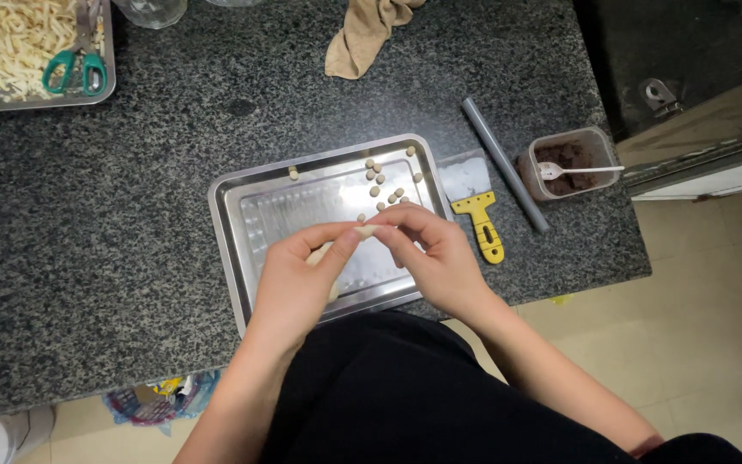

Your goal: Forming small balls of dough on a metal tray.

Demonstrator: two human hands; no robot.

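Over a steel tray [242, 193], my left hand [298, 279] grips a pale rope of dough [318, 253]. My right hand [435, 253] pinches the rope's tip [366, 231] between thumb and fingers. Several small dough pieces [384, 185] lie scattered in the tray's far right corner, one apart near the far rim [293, 174]. Most of the rope is hidden inside my left fist.
A yellow-handled scraper [478, 215] and a grey rod [504, 163] lie right of the tray. Beyond them stands a clear tub of brown filling [568, 159] with a white spoon. A second tray with shredded strips and green scissors [75, 69] sits far left. A tan cloth [362, 34] lies at the back.
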